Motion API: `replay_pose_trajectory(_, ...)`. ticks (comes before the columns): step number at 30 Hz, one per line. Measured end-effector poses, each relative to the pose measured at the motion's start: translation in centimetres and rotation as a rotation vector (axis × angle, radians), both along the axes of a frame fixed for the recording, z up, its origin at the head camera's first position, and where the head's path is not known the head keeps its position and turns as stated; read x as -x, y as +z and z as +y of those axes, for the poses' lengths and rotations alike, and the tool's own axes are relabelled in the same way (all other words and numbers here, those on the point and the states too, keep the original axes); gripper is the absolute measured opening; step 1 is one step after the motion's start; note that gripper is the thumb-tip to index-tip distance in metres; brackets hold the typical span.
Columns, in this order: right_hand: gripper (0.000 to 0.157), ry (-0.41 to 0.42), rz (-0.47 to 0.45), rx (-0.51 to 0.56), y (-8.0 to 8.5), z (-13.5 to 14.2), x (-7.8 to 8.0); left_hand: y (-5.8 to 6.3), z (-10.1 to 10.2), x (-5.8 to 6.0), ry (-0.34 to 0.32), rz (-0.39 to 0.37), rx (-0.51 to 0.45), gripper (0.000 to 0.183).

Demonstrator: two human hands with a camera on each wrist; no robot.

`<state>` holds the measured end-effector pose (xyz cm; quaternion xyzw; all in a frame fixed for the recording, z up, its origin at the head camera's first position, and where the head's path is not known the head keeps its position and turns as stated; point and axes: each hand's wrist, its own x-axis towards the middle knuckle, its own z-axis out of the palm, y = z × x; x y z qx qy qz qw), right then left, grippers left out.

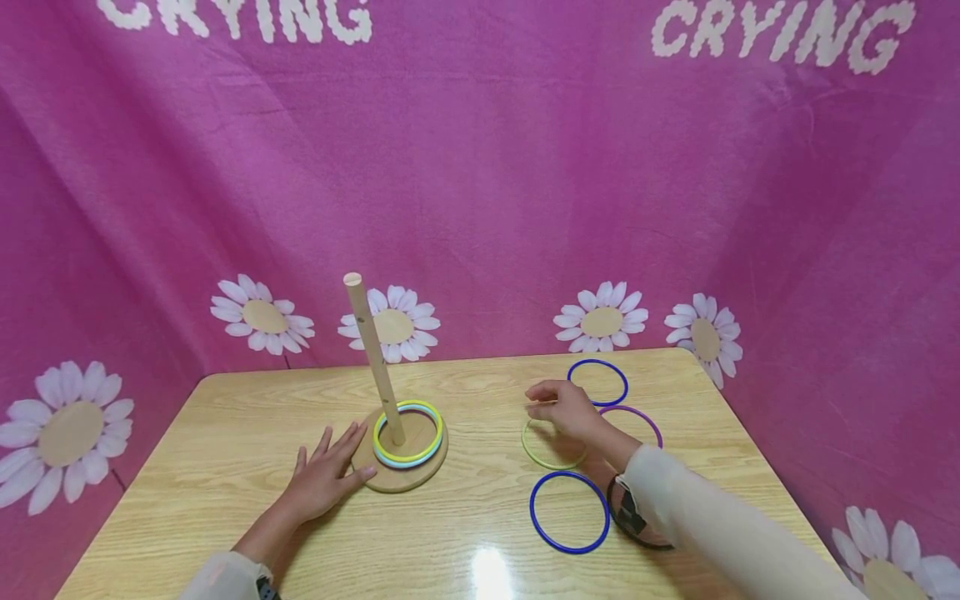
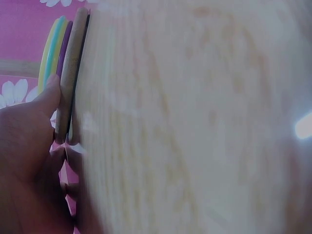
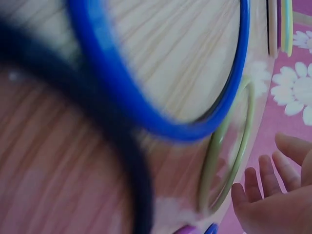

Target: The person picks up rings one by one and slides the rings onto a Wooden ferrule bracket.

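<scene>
My left hand (image 1: pixel 322 481) rests beside a round wooden base (image 1: pixel 397 479), its spread fingers touching the edge. A wooden peg (image 1: pixel 375 358) rises from this base. Around the peg's foot lie stacked rings, a yellow ring (image 1: pixel 435 408) on top and a turquoise ring (image 2: pixel 54 48) beneath. A purple ring (image 2: pixel 64 51) shows lower in the stack. My right hand (image 1: pixel 570 410) hovers over a light green ring (image 1: pixel 552 465) on the table. In the right wrist view its fingers (image 3: pixel 269 178) are apart and loosely bent, holding nothing, with the green ring (image 3: pixel 246 131) beside them.
On the table's right side lie a far blue ring (image 1: pixel 600 362), a purple ring (image 1: pixel 651 421), a near blue ring (image 1: pixel 570 550) and a black ring (image 1: pixel 645 543), partly under my right forearm. A pink flowered cloth (image 1: pixel 480 208) hangs behind the wooden table (image 1: pixel 420 542).
</scene>
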<state>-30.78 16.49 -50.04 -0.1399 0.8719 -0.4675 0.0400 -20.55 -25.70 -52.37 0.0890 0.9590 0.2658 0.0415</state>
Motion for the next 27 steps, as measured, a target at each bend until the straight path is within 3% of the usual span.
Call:
replay_pose_trajectory(8, 0.031, -0.018, 0.087, -0.159, -0.7, 2.3, 0.6, 0.1, 0.1, -0.1, 0.0, -0.006, 0.004, 0.083)
replay_pose_trajectory(13, 0.027, -0.013, 0.078, -0.227, -1.1, 2.6, 1.0, 0.1, 0.1, -0.1, 0.0, -0.001, 0.007, 0.083)
replay_pose_trajectory(27, 0.02, 0.041, 0.051, -0.269, -1.0, 2.5, 1.8, 0.2, 0.1, -0.1, 0.0, -0.01, 0.005, 0.083)
